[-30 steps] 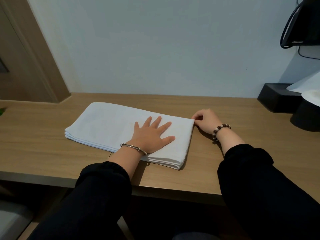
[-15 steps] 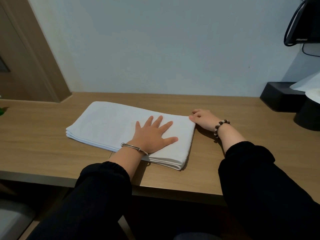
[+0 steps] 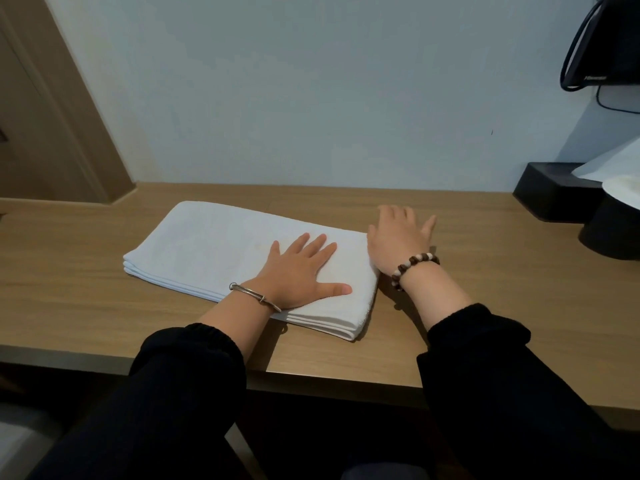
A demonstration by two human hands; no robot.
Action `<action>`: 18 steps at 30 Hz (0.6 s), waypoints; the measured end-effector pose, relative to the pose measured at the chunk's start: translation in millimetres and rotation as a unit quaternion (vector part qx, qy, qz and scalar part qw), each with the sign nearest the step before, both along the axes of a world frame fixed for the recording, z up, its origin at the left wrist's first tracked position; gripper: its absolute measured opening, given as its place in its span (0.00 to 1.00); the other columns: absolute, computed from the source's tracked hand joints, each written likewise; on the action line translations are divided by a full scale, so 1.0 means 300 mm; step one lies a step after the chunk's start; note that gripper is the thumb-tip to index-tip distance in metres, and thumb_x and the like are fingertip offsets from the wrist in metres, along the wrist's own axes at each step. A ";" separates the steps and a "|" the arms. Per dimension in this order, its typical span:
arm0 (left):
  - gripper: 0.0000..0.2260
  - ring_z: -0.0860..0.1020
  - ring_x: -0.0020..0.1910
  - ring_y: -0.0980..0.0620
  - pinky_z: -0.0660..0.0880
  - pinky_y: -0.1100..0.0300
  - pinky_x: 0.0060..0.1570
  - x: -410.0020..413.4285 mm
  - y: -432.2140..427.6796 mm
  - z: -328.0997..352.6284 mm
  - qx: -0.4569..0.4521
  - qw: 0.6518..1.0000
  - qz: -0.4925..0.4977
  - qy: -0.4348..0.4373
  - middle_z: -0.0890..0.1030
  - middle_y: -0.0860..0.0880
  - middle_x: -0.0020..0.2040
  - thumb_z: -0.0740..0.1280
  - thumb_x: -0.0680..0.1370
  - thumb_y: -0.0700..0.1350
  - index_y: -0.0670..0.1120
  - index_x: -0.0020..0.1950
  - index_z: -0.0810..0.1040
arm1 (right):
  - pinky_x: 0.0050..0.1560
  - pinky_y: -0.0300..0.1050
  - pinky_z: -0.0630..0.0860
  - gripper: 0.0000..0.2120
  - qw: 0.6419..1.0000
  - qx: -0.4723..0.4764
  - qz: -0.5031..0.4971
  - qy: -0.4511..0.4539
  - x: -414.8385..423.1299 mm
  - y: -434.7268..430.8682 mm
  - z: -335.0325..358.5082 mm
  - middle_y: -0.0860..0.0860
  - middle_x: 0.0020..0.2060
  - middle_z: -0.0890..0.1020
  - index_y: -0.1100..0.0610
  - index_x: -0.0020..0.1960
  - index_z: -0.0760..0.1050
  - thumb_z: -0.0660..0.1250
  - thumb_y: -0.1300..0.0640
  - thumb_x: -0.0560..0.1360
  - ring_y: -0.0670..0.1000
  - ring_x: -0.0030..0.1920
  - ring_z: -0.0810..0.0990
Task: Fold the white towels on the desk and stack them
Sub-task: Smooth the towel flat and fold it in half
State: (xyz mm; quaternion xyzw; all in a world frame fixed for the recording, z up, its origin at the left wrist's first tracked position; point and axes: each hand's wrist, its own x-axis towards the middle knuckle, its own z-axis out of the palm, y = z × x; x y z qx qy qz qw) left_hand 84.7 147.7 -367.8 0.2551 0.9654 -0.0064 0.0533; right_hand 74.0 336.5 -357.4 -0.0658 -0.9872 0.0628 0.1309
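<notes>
**Towel folded to a long strip, left hand pinning it, no stack yet**

The white towel [image 3: 214, 251] lies flat on the desk [image 3: 485, 306], left of centre and angled, with its near long edge close to the desk's front edge. It is a long rectangle. Several layers show along the near edge and at the right end. I cannot tell whether that is 1 towel folded over or more than 1 lying together.

The left hand [image 3: 298, 271] is palm down on the right part of the towel. Its fingers are straight and spread, the thumb is out to the side, and it grips nothing. It wears a metal bangle [image 3: 254, 296] at the wrist.

The right hand [image 3: 398, 242] is at the towel's right short end, over the far corner. Its fingers are extended and apart, and it has nothing in its grasp as far as I can see. The hand is blurred, so I cannot say whether it touches the cloth. It has a bead bracelet [image 3: 414, 266] on the wrist.

Progress, my read: the lengthwise folds look done and the strip is neat and squared. Probably 1 or 2 crosswise folds remain to make a compact block. No separate stack of folded towels is in view, so the stacking seems not started.

Something white [image 3: 620, 161] sits on a black box [image 3: 547, 192] at the far right. It could be more towels or paper, and it is too cropped to tell.
</notes>
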 end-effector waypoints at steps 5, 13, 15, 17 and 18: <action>0.48 0.42 0.76 0.52 0.43 0.39 0.71 -0.001 -0.001 0.005 0.017 1.000 0.005 -0.012 0.43 0.54 0.78 0.42 0.63 0.77 0.52 0.78 0.46 | 0.69 0.68 0.37 0.25 0.980 0.050 0.042 -0.186 0.028 -0.016 -0.022 0.51 0.77 0.46 0.51 0.77 0.47 0.43 0.49 0.81 0.57 0.76 0.43; 0.29 0.43 0.77 0.51 0.43 0.38 0.71 -0.014 -0.187 -0.004 0.017 0.990 0.137 -0.001 0.44 0.55 0.78 0.44 0.76 0.69 0.61 0.76 0.46 | 0.69 0.68 0.37 0.25 0.973 0.125 0.031 -0.192 0.016 -0.013 0.007 0.53 0.77 0.43 0.50 0.78 0.42 0.41 0.48 0.82 0.58 0.76 0.41; 0.31 0.42 0.77 0.49 0.43 0.38 0.70 0.016 -0.172 0.001 0.006 0.989 0.148 -0.021 0.43 0.54 0.78 0.44 0.76 0.70 0.60 0.76 0.45 | 0.69 0.69 0.37 0.26 0.967 0.175 0.011 -0.183 -0.001 -0.028 0.033 0.55 0.77 0.43 0.50 0.78 0.41 0.43 0.48 0.82 0.60 0.76 0.41; 0.32 0.43 0.77 0.46 0.45 0.37 0.70 0.045 -0.133 0.017 0.010 0.988 0.151 -0.040 0.43 0.52 0.78 0.45 0.75 0.70 0.60 0.77 0.45 | 0.70 0.69 0.37 0.29 0.950 0.256 -0.010 -0.175 -0.013 -0.055 0.059 0.57 0.77 0.42 0.51 0.78 0.39 0.48 0.47 0.82 0.61 0.76 0.41; 0.32 0.44 0.77 0.45 0.47 0.37 0.70 0.057 -0.114 0.030 0.012 0.987 0.150 -0.052 0.45 0.51 0.78 0.47 0.76 0.69 0.59 0.77 0.47 | 0.70 0.68 0.37 0.31 0.939 0.297 -0.018 -0.172 -0.019 -0.070 0.072 0.58 0.77 0.42 0.52 0.78 0.39 0.51 0.46 0.81 0.62 0.76 0.41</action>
